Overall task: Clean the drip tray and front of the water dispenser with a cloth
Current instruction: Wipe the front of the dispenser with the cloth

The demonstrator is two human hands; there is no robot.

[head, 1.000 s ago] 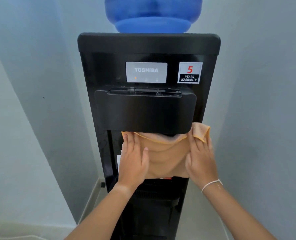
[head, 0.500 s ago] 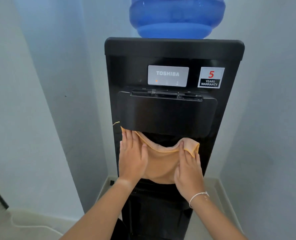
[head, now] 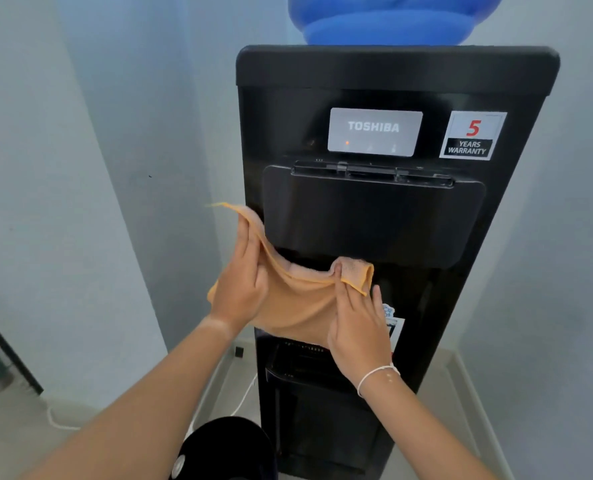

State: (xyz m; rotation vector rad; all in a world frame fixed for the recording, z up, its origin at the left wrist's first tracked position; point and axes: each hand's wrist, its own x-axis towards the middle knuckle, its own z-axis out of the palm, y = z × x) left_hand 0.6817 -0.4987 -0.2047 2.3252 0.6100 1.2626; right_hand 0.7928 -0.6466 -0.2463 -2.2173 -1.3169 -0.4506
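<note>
A tall black water dispenser (head: 374,216) stands in a corner with a blue bottle (head: 388,19) on top. An orange cloth (head: 302,303) is spread in front of its dispensing recess, below the black tap cover (head: 371,216). My left hand (head: 243,282) grips the cloth's left edge, near the dispenser's left side. My right hand (head: 357,323) pinches the cloth's upper right corner. The drip tray (head: 298,358) with its grille shows just below the cloth, partly hidden by my right hand.
Pale blue walls close in on both sides. A white cable (head: 243,400) runs along the floor left of the dispenser. A silver brand panel (head: 374,131) and a warranty sticker (head: 472,135) sit on the upper front. A dark round object (head: 225,448) is at the bottom edge.
Both hands have shifted the cloth leftward across the recess; its left corner now sticks out past the dispenser's left side. The view has swung left, so the dispenser sits further right.
</note>
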